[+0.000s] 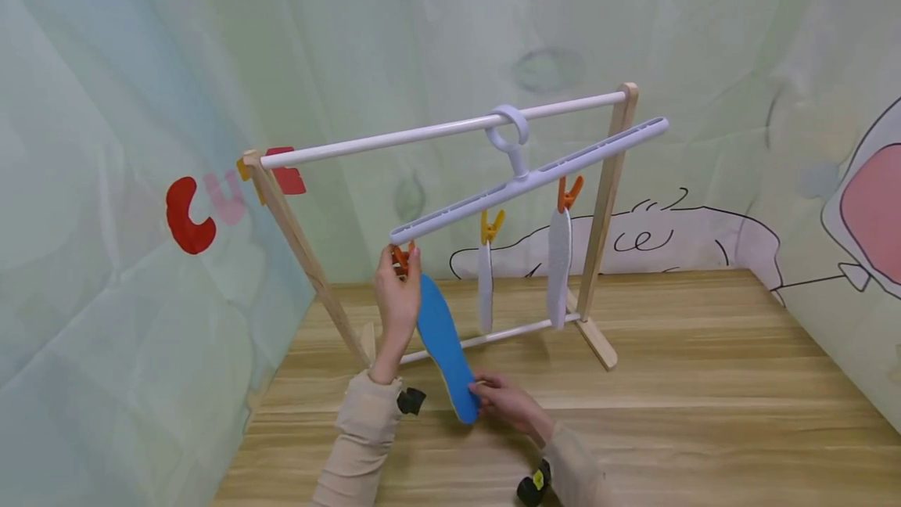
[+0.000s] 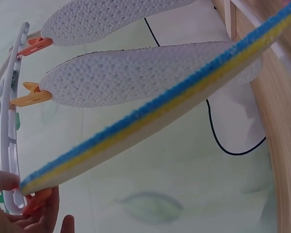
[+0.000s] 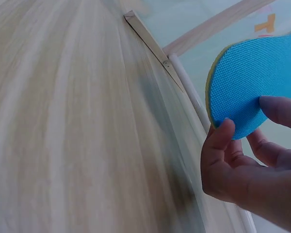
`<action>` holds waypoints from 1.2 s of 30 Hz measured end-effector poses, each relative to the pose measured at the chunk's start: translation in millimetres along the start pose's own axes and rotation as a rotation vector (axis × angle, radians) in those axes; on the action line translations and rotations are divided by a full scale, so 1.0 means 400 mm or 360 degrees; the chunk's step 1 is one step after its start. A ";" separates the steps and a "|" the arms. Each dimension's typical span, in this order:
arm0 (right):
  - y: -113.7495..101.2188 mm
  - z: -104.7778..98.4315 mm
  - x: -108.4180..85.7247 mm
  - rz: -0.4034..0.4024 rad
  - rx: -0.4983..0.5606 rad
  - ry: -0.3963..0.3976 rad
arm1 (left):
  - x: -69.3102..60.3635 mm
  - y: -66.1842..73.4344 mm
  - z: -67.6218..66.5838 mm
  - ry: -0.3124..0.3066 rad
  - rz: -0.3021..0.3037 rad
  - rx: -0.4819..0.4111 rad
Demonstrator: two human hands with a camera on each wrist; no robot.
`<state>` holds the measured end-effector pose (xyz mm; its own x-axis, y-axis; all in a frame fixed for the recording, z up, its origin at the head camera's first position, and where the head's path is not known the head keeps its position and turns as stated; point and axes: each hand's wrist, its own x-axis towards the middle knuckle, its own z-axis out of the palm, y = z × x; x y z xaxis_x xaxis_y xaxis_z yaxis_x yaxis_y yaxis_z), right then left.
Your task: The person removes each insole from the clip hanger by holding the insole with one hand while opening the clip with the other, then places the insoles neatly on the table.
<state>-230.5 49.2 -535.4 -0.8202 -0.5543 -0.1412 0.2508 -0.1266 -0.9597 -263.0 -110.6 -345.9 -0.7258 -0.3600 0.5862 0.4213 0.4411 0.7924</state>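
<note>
A blue insole (image 1: 443,343) slants down from the low left end of the white hanger (image 1: 457,213). At its top, my left hand (image 1: 398,296) pinches an orange clip (image 2: 38,201) under the hanger's end. The insole's edge shows blue, yellow and white layers in the left wrist view. My right hand (image 1: 512,405) holds the insole's lower end between thumb and fingers, also seen close up on the blue fabric (image 3: 252,77) in the right wrist view. Two white insoles hang farther right, one (image 1: 486,288) from a yellow clip (image 1: 490,227), the other (image 1: 559,268) from an orange clip (image 1: 568,194).
The hanger's hook (image 1: 517,127) loops over the top rail (image 1: 394,138) of a rack with wooden posts (image 1: 607,210). Its lower rail (image 1: 521,330) and foot (image 1: 597,341) are near the wooden table (image 1: 704,382). A printed curtain (image 1: 352,45) surrounds the back and sides.
</note>
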 end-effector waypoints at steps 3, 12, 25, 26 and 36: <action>-0.003 -0.006 -0.005 0.0014 -0.0045 0.0042 | 0.001 -0.001 0.000 0.0026 0.0044 0.0056; -0.010 -0.018 -0.015 0.0066 -0.0103 0.0081 | -0.004 0.000 0.002 0.0077 0.0153 0.0154; -0.011 -0.019 -0.021 0.0041 -0.0052 -0.0010 | -0.005 -0.001 0.005 0.0080 0.0206 0.0119; -0.011 -0.019 -0.022 0.0050 -0.0043 -0.0009 | -0.005 -0.001 0.005 0.0084 0.0211 0.0117; -0.009 -0.020 -0.030 0.0023 0.0052 -0.0091 | -0.008 0.011 0.007 0.0080 0.0255 0.0077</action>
<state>-225.8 63.0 -532.2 -0.7858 -0.6023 -0.1402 0.2801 -0.1445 -0.9490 -260.3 -105.1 -344.6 -0.6226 -0.3220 0.7132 0.5020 0.5348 0.6797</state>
